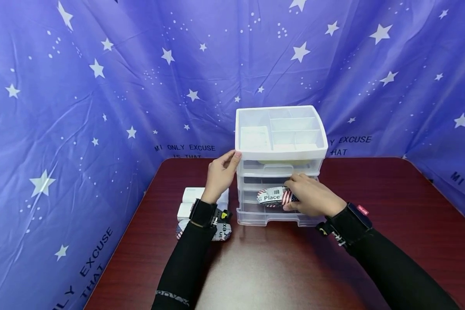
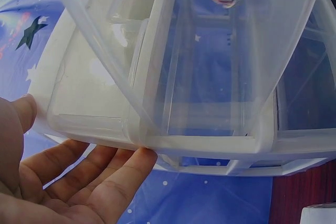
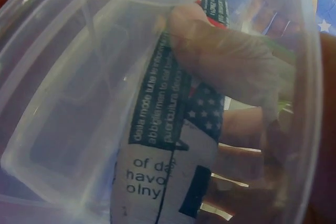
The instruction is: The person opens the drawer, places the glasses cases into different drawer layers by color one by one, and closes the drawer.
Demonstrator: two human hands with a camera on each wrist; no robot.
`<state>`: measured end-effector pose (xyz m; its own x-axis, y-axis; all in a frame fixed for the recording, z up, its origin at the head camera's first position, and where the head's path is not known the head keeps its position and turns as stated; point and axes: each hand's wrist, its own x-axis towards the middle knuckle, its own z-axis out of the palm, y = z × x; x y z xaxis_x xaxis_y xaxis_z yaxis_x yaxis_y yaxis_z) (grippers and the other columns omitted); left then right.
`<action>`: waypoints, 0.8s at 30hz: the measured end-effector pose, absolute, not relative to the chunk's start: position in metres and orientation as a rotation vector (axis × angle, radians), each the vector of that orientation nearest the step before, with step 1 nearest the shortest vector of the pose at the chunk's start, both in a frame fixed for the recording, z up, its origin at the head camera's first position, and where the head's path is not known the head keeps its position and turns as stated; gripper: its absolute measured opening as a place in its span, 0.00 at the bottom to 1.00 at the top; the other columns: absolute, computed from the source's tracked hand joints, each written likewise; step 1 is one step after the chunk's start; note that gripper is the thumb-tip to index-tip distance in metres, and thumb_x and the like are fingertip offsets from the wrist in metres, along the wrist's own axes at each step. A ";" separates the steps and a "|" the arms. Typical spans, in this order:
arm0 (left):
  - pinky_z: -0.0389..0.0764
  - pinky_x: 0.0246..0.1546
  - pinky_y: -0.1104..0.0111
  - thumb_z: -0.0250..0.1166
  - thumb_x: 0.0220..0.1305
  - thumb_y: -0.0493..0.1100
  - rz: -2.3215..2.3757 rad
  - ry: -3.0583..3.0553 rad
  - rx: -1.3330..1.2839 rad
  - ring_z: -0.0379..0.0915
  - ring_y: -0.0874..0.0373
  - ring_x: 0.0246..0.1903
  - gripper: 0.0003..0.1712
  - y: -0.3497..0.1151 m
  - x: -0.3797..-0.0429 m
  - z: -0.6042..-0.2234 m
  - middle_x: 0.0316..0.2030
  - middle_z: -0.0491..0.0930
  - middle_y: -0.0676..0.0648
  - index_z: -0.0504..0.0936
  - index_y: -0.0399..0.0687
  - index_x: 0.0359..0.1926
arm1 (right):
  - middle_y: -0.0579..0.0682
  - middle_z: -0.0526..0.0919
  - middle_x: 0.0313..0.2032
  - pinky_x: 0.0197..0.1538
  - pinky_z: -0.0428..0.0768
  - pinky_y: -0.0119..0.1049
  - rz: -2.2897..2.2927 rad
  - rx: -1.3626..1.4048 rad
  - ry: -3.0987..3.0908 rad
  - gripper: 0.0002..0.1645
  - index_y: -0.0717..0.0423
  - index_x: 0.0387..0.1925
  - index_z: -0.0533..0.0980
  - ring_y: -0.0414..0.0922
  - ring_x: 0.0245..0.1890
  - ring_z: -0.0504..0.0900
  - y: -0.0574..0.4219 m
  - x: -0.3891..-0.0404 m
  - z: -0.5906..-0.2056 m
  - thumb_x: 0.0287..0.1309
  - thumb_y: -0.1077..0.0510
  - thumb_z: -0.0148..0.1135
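A white plastic drawer unit with clear drawers stands on the table. My left hand grips its upper left front edge; the left wrist view shows the bent fingers and thumb against the white frame. The lowest clear drawer is pulled out towards me. Above it my right hand holds a glasses case printed with newspaper text and stars and stripes. Through the clear plastic in the right wrist view, thumb and fingers clasp the case from both sides.
Left of the unit lie white boxes and a second printed case, partly hidden by my left wrist. The unit's top has a compartment tray. A blue star-patterned cloth hangs behind the dark red table.
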<state>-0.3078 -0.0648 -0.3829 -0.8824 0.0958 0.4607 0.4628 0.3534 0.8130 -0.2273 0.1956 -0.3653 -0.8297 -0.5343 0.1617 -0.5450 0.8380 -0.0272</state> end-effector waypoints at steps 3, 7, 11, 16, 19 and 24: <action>0.81 0.38 0.69 0.55 0.68 0.66 -1.544 -2.287 -0.493 0.81 0.62 0.37 0.34 -0.064 -0.308 -0.383 0.43 0.84 0.47 0.78 0.46 0.61 | 0.52 0.75 0.40 0.44 0.72 0.46 0.119 0.849 -2.894 0.32 0.63 0.47 0.79 0.48 0.41 0.73 0.196 -0.228 -0.366 0.48 0.44 0.75; 0.81 0.38 0.69 0.55 0.68 0.66 -1.544 -2.289 -0.488 0.81 0.63 0.37 0.34 -0.064 -0.308 -0.383 0.43 0.85 0.48 0.78 0.47 0.61 | 0.52 0.76 0.41 0.44 0.73 0.46 0.133 0.845 -2.935 0.34 0.62 0.48 0.79 0.49 0.42 0.73 0.197 -0.229 -0.366 0.47 0.42 0.75; 0.81 0.38 0.69 0.55 0.68 0.66 -1.545 -2.287 -0.490 0.81 0.62 0.37 0.34 -0.064 -0.308 -0.382 0.42 0.85 0.47 0.78 0.46 0.61 | 0.53 0.77 0.42 0.45 0.73 0.46 0.151 0.847 -2.975 0.36 0.62 0.51 0.78 0.49 0.43 0.74 0.197 -0.230 -0.365 0.47 0.42 0.75; 0.81 0.37 0.69 0.55 0.68 0.66 -1.548 -2.285 -0.494 0.81 0.62 0.37 0.34 -0.064 -0.310 -0.382 0.43 0.85 0.47 0.78 0.45 0.61 | 0.52 0.77 0.40 0.42 0.72 0.43 0.168 0.868 -2.992 0.36 0.62 0.53 0.78 0.46 0.39 0.73 0.199 -0.231 -0.365 0.47 0.44 0.75; 0.81 0.38 0.69 0.55 0.68 0.66 -1.545 -2.289 -0.495 0.81 0.63 0.38 0.34 -0.064 -0.311 -0.382 0.43 0.85 0.47 0.78 0.46 0.61 | 0.52 0.77 0.41 0.42 0.72 0.43 0.175 0.869 -3.003 0.37 0.63 0.54 0.77 0.46 0.40 0.73 0.201 -0.231 -0.363 0.47 0.45 0.75; 0.80 0.38 0.69 0.55 0.68 0.66 -1.552 -2.283 -0.501 0.80 0.63 0.39 0.34 -0.066 -0.314 -0.382 0.43 0.84 0.48 0.78 0.45 0.61 | 0.54 0.78 0.45 0.44 0.73 0.46 0.231 0.845 -3.017 0.35 0.62 0.56 0.77 0.48 0.43 0.74 0.207 -0.227 -0.359 0.48 0.49 0.76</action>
